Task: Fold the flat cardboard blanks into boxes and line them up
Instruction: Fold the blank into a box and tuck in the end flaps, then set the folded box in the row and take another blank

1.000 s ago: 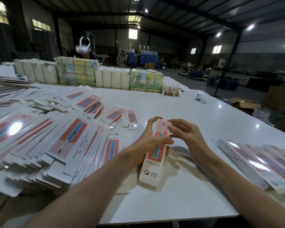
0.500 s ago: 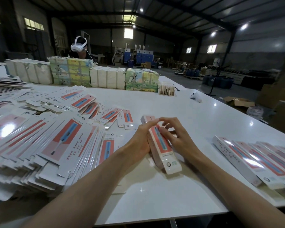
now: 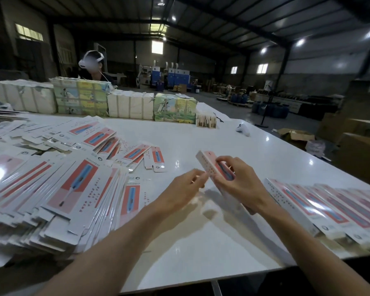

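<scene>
Moved since half a second ago: box (image 3: 206,163) swung rightward, held above table (image 3: 201,242). Right hand (image 3: 244,189) grips it; left hand (image 3: 184,189) loose alongside, grasping nothing. Done: row of finished boxes (image 3: 329,208), right. Remaining: large pile of flat blanks (image 3: 62,189), left.

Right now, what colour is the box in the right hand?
White box, red-pink panel, dark blue strip. Head view.
</scene>
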The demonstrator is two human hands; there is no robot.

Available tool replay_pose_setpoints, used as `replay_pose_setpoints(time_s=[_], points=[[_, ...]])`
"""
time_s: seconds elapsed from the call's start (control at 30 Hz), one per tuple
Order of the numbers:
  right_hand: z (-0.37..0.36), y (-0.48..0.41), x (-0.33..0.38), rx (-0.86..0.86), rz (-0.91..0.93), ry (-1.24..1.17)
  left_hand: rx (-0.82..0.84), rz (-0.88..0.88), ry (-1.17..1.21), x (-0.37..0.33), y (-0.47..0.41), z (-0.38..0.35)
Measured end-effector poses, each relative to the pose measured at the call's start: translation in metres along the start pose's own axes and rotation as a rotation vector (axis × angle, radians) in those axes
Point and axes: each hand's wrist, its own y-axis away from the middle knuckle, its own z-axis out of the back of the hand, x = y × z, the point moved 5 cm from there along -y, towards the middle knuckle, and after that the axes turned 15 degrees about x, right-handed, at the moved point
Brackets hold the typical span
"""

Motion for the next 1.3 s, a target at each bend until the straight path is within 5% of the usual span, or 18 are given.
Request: replay_pose_setpoints(time_s=[0.3, 0.73, 1.07, 1.3], points=[[0.022, 0.067, -0.07, 0.058, -0.475, 0.703, 0.103, 0.045, -0.07, 0.015, -0.002, -0.015], [0.059, 0.096, -0.087, 0.103, -0.729, 0.846, 0.12, 0.063, -0.067, 0.011, 0.0, -0.015], [0.011, -0.001, -0.014, -0.068, -0.232, 0.491, 0.088, 0.102, -0.031, 0.003, 0.007, -0.01], [-0.037, -0.019, -0.015, -0.061, -0.14, 0.366, 0.067, 0.169, -0.008, 0.003, 0.009, -0.006]])
